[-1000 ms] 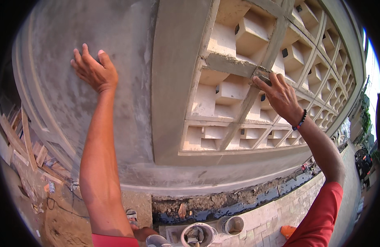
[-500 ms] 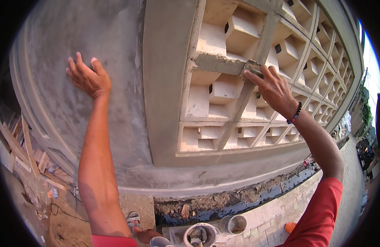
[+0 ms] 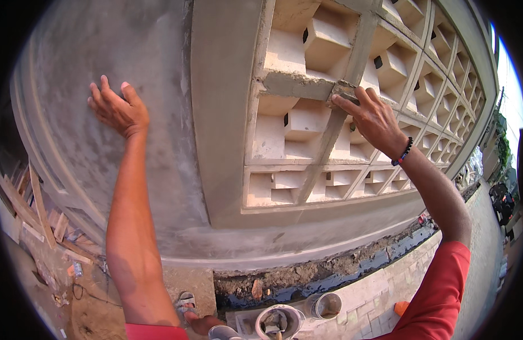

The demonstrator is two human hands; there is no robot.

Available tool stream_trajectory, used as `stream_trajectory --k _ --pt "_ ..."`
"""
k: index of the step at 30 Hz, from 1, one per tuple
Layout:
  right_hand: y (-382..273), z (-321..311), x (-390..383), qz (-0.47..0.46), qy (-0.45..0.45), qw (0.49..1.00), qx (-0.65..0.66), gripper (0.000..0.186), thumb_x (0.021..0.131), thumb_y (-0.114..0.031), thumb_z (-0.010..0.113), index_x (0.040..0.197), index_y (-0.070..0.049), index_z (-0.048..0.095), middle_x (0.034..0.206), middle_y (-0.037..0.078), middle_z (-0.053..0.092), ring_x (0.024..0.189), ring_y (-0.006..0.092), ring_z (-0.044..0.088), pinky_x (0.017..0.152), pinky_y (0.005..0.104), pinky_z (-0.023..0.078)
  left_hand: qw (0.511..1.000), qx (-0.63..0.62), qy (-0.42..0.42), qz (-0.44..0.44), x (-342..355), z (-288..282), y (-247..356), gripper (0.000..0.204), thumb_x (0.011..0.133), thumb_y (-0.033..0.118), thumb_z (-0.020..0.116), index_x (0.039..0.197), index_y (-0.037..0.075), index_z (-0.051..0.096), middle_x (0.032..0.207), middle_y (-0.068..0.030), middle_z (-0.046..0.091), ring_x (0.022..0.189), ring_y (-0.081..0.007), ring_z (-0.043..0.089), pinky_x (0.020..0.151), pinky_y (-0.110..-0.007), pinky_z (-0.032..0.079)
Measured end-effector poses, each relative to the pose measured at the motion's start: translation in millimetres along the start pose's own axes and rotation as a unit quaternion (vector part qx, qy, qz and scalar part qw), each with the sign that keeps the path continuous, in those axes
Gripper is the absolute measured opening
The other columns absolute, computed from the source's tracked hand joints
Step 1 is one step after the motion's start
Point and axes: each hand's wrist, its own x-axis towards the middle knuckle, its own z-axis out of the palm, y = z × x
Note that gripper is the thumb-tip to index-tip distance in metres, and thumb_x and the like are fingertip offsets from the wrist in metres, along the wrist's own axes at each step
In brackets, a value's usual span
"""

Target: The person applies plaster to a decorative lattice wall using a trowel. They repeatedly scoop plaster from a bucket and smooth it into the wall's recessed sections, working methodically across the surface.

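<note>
My left hand (image 3: pixel 117 106) rests against the smooth grey plastered wall (image 3: pixel 142 181), fingers apart and slightly bent, holding nothing. My right hand (image 3: pixel 375 122) grips a small flat mortar-smeared tool (image 3: pixel 345 88), perhaps a trowel, at a crossing of the grey joints (image 3: pixel 295 85) in a panel of pale decorative blocks (image 3: pixel 292 127). My fingers partly hide the tool, so its full shape is unclear. The grey border (image 3: pixel 216 141) of the panel runs between my two hands.
Below are a bucket with mortar (image 3: pixel 274 320), a second bucket (image 3: pixel 326 306), my sandaled foot (image 3: pixel 187 306) and a trench (image 3: pixel 329 269) along the wall's base. Loose wooden planks (image 3: pixel 40 209) lie at lower left. A dark vehicle-like object (image 3: pixel 502 204) stands at far right.
My right hand and its tool have moved a little left and up along the joint. My left hand appears slightly left and lower as the view shifts.
</note>
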Motion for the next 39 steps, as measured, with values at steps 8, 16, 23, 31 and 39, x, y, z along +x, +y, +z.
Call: stream_trajectory --k 8,16,23,31,39 --pt "-9 -28 2 0.040 -0.003 0.999 0.024 0.052 0.084 -0.001 0.063 0.129 -0.026 0.059 0.101 0.007 0.051 0.093 0.0230 0.059 0.068 0.0346 0.059 1.000 0.000 0.011 0.003 2 0 -4 0.059 0.097 0.040 0.048 0.149 0.015 0.038 0.158 -0.0181 0.030 0.146 -0.0451 0.020 0.117 -0.057 0.018" --pt "-70 -8 63 -0.020 0.054 0.998 -0.005 0.059 0.083 -0.003 0.065 0.136 -0.027 0.052 0.103 0.009 0.051 0.092 0.0232 0.058 0.066 0.0318 0.059 1.000 -0.018 -0.004 0.005 1 -1 -1 0.060 0.095 0.041 0.048 0.147 0.012 0.039 0.158 -0.0197 0.027 0.145 -0.0487 0.019 0.115 -0.059 0.018" --pt "-8 -12 0 0.025 0.004 1.000 -0.006 0.056 0.084 0.000 0.063 0.133 -0.025 0.057 0.103 0.009 0.052 0.091 0.0228 0.058 0.069 0.0330 0.059 1.000 -0.002 0.007 -0.004 4 -5 0 0.060 0.097 0.040 0.047 0.150 0.014 0.037 0.159 -0.0171 0.028 0.146 -0.0456 0.021 0.116 -0.057 0.018" --pt "-78 -8 71 -0.020 0.082 0.995 0.044 0.046 0.086 -0.004 0.063 0.127 -0.022 0.057 0.100 0.010 0.053 0.089 0.0233 0.059 0.062 0.0304 0.059 1.000 -0.001 -0.007 -0.002 0 5 -6 0.058 0.096 0.037 0.049 0.149 0.016 0.038 0.158 -0.0164 0.028 0.146 -0.0449 0.021 0.115 -0.058 0.022" --pt "23 7 -41 0.072 -0.017 0.997 0.002 0.052 0.086 -0.005 0.062 0.133 -0.025 0.057 0.099 0.008 0.053 0.093 0.0241 0.058 0.067 0.0326 0.059 1.000 0.016 0.004 0.021 1 5 -8 0.058 0.096 0.037 0.049 0.149 0.016 0.038 0.159 -0.0158 0.027 0.146 -0.0449 0.021 0.116 -0.057 0.022"
